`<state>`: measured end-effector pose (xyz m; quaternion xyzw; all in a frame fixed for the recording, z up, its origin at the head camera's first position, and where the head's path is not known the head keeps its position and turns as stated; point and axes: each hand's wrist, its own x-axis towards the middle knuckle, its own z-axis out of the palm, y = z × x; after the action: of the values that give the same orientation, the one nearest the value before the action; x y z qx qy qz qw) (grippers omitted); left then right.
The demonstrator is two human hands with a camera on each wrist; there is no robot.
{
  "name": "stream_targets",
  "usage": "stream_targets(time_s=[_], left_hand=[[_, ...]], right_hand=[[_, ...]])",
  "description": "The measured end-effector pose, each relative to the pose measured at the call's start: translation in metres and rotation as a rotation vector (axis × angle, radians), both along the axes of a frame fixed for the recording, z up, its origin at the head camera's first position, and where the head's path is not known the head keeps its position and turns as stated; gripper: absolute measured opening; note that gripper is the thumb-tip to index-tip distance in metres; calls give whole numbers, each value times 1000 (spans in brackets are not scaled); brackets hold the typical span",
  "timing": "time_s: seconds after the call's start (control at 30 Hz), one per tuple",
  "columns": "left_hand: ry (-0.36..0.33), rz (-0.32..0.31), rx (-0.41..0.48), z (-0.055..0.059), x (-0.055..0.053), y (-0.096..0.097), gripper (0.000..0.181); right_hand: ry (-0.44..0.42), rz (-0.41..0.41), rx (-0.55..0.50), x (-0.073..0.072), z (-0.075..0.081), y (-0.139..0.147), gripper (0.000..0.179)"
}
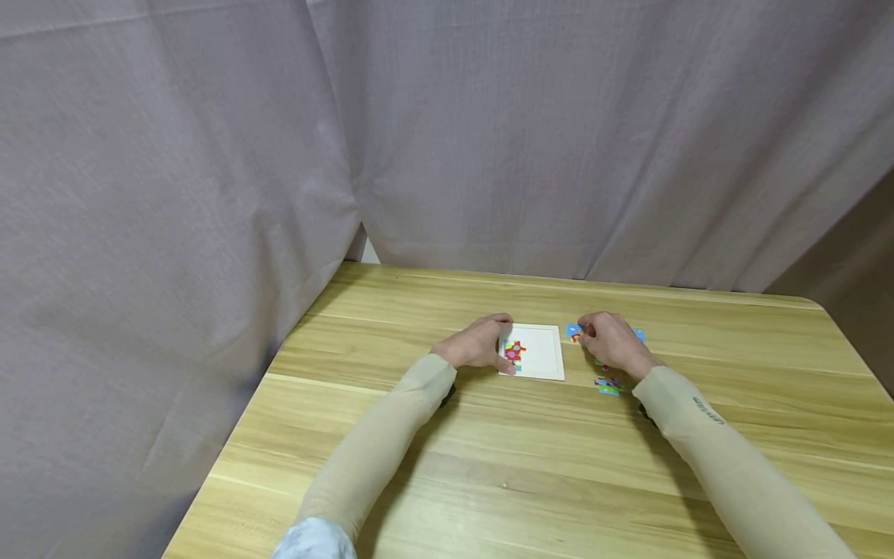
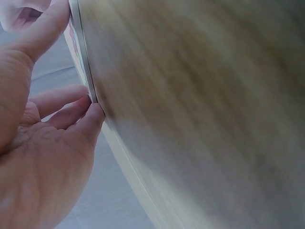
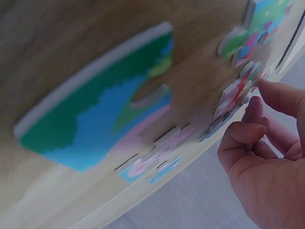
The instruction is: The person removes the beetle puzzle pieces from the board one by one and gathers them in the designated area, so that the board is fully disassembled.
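A square white puzzle tray (image 1: pixel 549 376) lies on the table. At its left side sit joined puzzle pieces (image 1: pixel 514 353) with a red spotted figure. My left hand (image 1: pixel 482 343) grips the tray's left side, with the thumb at the near edge and fingers at the far edge; the left wrist view shows fingertips against the rim. To the right of the tray, my right hand (image 1: pixel 609 340), fingers curled, pinches at a blue puzzle piece (image 1: pixel 573 331) with thumb and forefinger. The contact is partly hidden by the fingers.
Loose puzzle pieces (image 1: pixel 609 387) lie below the right hand, and another blue piece (image 1: pixel 639 335) shows beyond it. A large green-and-blue piece (image 3: pixel 95 114) lies close to the right wrist camera. Grey curtains (image 1: pixel 489 140) hang behind the wooden table (image 1: pixel 503 466).
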<state>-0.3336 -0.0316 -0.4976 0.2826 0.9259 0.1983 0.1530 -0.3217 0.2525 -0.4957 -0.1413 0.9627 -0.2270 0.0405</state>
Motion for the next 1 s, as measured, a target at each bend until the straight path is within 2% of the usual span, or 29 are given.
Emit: stream_targets(time_s=[0.23, 0.5, 0.77, 0.93, 1.0], left_hand=[[-6, 5, -11, 1, 1, 0, 47], [-9, 5, -9, 2, 1, -1, 40], [-3, -5, -4, 0, -1, -1, 50], [5, -10, 4, -1, -2, 0, 52], [10, -10, 2, -1, -2, 0, 58]], right_hand=[[-7, -21, -47, 4, 4, -10, 44], [69, 25, -40, 11, 7, -32, 39], [97, 33, -58, 11, 4, -55, 32], [124, 67, -64, 11, 0, -67, 26], [133, 87, -66, 10, -1, -71, 25]])
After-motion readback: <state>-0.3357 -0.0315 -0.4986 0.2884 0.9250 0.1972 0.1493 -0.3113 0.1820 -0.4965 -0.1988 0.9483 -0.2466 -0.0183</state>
